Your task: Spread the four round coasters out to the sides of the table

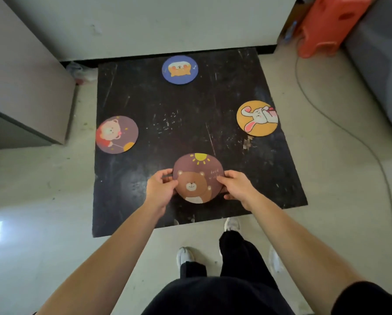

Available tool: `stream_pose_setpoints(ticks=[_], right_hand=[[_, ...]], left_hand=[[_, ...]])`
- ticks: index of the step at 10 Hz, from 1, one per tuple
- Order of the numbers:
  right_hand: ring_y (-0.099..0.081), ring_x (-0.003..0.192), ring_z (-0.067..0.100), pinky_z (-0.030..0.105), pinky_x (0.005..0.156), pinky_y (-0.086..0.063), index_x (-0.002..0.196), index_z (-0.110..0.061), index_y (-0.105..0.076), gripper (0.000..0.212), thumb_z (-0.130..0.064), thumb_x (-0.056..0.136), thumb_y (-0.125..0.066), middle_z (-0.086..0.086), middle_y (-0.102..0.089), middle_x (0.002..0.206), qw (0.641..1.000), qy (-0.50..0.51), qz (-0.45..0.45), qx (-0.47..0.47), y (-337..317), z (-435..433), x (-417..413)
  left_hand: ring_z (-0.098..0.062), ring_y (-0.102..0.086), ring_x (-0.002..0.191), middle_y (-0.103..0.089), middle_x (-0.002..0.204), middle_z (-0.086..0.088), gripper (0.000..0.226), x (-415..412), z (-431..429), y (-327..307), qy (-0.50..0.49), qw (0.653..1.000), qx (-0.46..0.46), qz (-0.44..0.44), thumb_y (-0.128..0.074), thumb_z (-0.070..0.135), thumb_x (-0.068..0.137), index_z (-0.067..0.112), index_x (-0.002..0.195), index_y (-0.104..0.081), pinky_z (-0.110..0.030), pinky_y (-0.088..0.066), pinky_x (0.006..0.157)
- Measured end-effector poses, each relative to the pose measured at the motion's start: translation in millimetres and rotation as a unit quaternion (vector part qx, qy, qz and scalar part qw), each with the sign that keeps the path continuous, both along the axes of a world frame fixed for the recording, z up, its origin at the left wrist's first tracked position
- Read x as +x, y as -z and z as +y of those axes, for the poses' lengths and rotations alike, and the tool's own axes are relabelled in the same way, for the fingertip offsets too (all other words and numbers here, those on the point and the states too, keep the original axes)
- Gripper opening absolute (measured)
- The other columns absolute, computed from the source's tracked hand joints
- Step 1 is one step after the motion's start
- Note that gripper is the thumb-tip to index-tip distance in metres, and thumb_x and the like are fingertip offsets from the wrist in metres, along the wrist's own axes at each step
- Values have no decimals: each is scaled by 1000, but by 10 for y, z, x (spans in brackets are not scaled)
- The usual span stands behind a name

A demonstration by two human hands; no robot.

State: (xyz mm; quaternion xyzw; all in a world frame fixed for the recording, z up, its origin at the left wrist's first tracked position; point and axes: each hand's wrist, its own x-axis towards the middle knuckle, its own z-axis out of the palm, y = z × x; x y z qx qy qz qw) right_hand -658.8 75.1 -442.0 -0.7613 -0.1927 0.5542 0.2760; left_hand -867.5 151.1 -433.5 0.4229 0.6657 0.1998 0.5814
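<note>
Black scratched counter (185,123) carries three coasters already out at its edges: blue coaster (180,69) far side, yellow coaster (257,118) right, purple coaster (117,134) left. Brown bear coaster (198,178) sits near the front edge, pinched at its rim by left hand (160,189) and right hand (237,187), likely being set down square.

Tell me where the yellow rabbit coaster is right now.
In the head view, the yellow rabbit coaster lies flat at the right edge of the black table, far from both hands and beyond the bear coaster.
</note>
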Motion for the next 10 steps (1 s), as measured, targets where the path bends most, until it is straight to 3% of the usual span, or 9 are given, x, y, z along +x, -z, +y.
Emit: stream_pose_setpoints(ticks=[2, 3, 4, 5, 6, 7, 8, 9, 10], right_hand=[[-59, 92, 24, 44, 87, -51, 132, -9, -55, 44, -23, 91, -61, 6, -65, 96, 997, -41, -56, -46, 362, -381, -335], [-57, 88, 23, 47, 92, -49, 138, -5, -47, 51, -21, 91, -57, 5, -64, 106, 996, -23, -75, -32, 449, -466, -394], [-58, 85, 24, 42, 80, -50, 117, -13, -60, 27, -18, 91, -53, 4, -63, 108, 996, -33, -86, -7, 445, -511, -439], [-54, 89, 18, 29, 74, -40, 112, -19, -65, 25, -16, 91, -51, 3, -64, 110, 992, -63, -114, 6, 442, -538, -455], [-57, 103, 21, 30, 79, -44, 131, -21, -56, 37, -17, 95, -48, 2, -63, 124, 987, -83, -137, 1, 395, -557, -444], [-59, 111, 24, 34, 85, -49, 140, -24, -47, 43, -19, 97, -45, 2, -62, 131, 976, -129, -178, 0, 396, -603, -447], [-57, 120, 28, 39, 94, -49, 147, -23, -40, 49, -21, 98, -43, 3, -59, 137, 960, -177, -218, -16, 365, -633, -443], [-56, 122, 28, 39, 96, -48, 150, -21, -35, 52, -20, 99, -43, 6, -58, 138, 948, -207, -242, -21, 381, -642, -448], [-53, 126, 28, 40, 98, -47, 153, -20, -28, 56, -23, 100, -45, 7, -53, 143, 938, -229, -258, -27, 323, -621, -444]], left_hand=[[-20, -54, 85, -57, 89, 2, 20, -224, -363, 359, 30, 995, -86, 34, -62, 5, 83, 18, 98, -59, -36, -46, 78], [-21, -56, 97, -57, 111, -5, 27, -311, -505, 467, 15, 995, -91, 34, -60, 6, 85, 15, 111, -60, -35, -50, 88], [-23, -48, 81, -52, 90, -11, 13, -315, -561, 477, 50, 993, -105, 12, -56, 4, 82, 13, 90, -53, -35, -45, 65], [-25, -45, 79, -53, 85, -15, 7, -290, -602, 500, 70, 991, -115, 19, -53, 2, 80, 5, 87, -54, -41, -38, 65], [-25, -48, 77, -61, 86, -14, 6, -271, -634, 473, 58, 992, -114, 16, -53, 0, 82, 5, 80, -56, -40, -41, 65], [-19, -49, 75, -63, 81, 3, 32, -247, -658, 440, 37, 993, -116, 2, -53, -3, 83, 27, 73, -52, -39, -42, 68], [-18, -47, 74, -61, 81, 4, 32, -246, -678, 424, 38, 992, -121, 0, -54, -4, 83, 26, 74, -52, -38, -41, 67], [-20, -44, 78, -60, 88, -3, 15, -257, -673, 444, 39, 991, -124, -17, -52, -6, 83, 7, 88, -58, -38, -38, 67], [-20, -48, 83, -62, 105, -7, 27, -274, -692, 423, 74, 990, -124, -3, -52, -3, 83, 3, 108, -60, -37, -42, 70]])
